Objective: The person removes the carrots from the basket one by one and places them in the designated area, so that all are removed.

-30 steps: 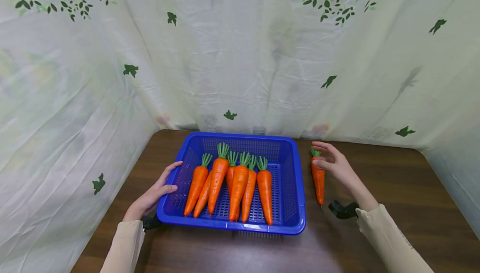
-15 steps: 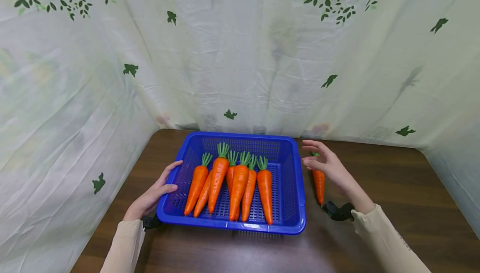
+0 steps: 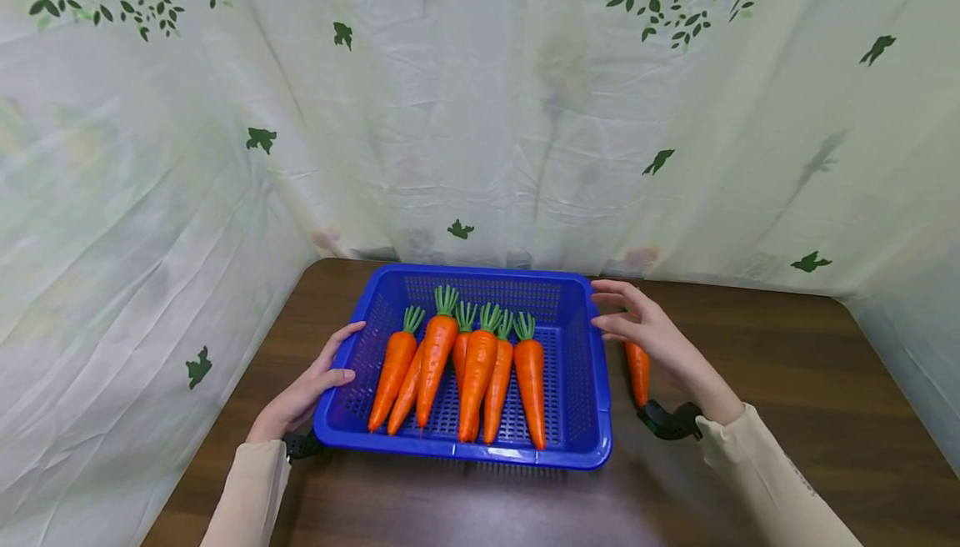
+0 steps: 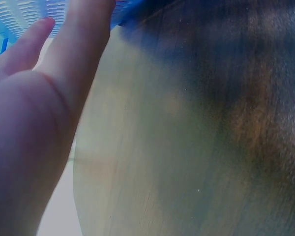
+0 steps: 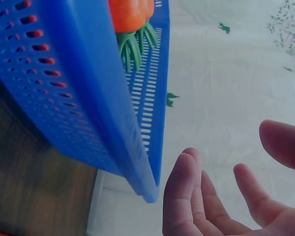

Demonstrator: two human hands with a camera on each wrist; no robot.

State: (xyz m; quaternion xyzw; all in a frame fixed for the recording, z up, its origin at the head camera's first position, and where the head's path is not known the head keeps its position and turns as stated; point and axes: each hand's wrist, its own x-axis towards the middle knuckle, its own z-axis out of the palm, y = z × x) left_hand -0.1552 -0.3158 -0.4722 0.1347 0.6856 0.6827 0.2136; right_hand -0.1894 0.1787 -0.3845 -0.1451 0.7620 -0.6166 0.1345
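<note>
A blue plastic basket (image 3: 536, 457) with perforated walls stands on the table, holding several orange carrots (image 3: 478, 372) with green stem tops. My left hand (image 3: 303, 388) grips the basket's left side, its thumb over the rim. The left wrist view shows that hand (image 4: 34, 118) against the slotted wall. My right hand (image 3: 660, 334) is at the back of the right rim, fingers loosely bent and thumb apart, holding nothing. In the right wrist view, its fingers (image 5: 179, 191) are beside the rim's corner. One loose carrot (image 3: 638, 376) lies right of the basket, its top hidden behind my right hand.
The brown wooden table (image 3: 795, 380) extends to both sides and in front of the basket. A pale curtain (image 3: 487, 113) printed with leaves encloses the table at the back and sides. Black wrist-worn devices (image 3: 670, 422) are on both wrists.
My right hand has moved left from over the loose carrot to the basket's right rim, and covers the carrot's green top. Left hand, basket and carrots have stayed put.
</note>
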